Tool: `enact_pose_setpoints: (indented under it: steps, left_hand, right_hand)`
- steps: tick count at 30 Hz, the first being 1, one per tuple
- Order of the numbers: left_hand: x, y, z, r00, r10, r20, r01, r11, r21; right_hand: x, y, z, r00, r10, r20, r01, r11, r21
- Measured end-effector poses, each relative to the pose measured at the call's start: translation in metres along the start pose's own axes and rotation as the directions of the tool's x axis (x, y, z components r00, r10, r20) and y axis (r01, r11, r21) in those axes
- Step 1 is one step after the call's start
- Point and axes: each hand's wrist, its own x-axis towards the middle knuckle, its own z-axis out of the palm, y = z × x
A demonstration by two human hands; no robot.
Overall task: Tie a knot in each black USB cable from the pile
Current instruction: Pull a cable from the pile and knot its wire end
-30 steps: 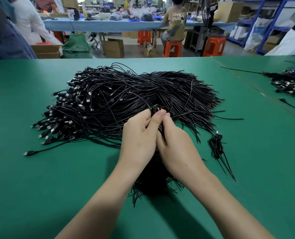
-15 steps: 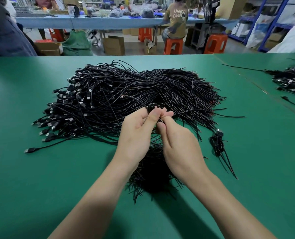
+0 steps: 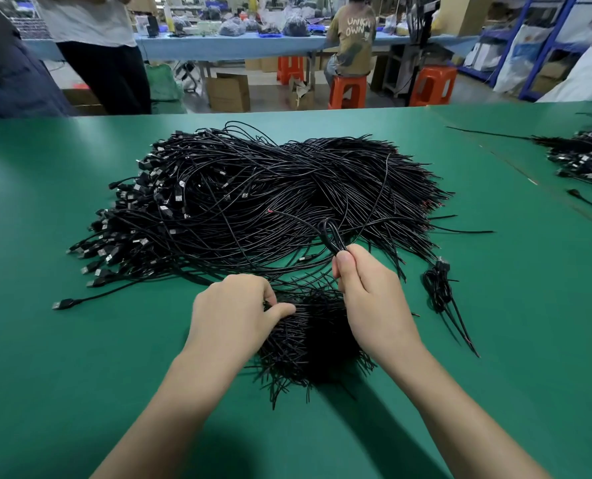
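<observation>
The cable (image 3: pixel 332 236) being worked stands as a small loop at the pile's (image 3: pixel 270 202) near edge, its base pinched between the thumb and curled fingers of the right hand (image 3: pixel 367 292); its knot looks not yet drawn tight. The left hand (image 3: pixel 232 309), fingers curled, nips strands of the heap (image 3: pixel 312 340) nearer than the pile, seemingly finished ones. Most of the pile looks untied.

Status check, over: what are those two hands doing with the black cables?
Right hand pinches looped cable, loop up over the pile. Left hand pinches strands of near bundle. Loose strands crowd both hands.
</observation>
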Motion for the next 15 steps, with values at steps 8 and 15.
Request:
enact_pose_setpoints:
  steps: [8,15]
  left_hand:
    - [0.0005,0.0002,-0.0040,0.998,0.064,-0.026,-0.063,0.998,0.028]
    - [-0.0001,-0.0047,-0.0061,0.983,0.166,-0.079,-0.165,0.986,0.022]
  right_hand:
    - [-0.0001,0.0006,-0.0006,1.000,0.015,0.020,-0.016,1.000,0.021]
    - [-0.0019,0.0048,0.0002,0.999,0.030,0.040,-0.030,1.000,0.010]
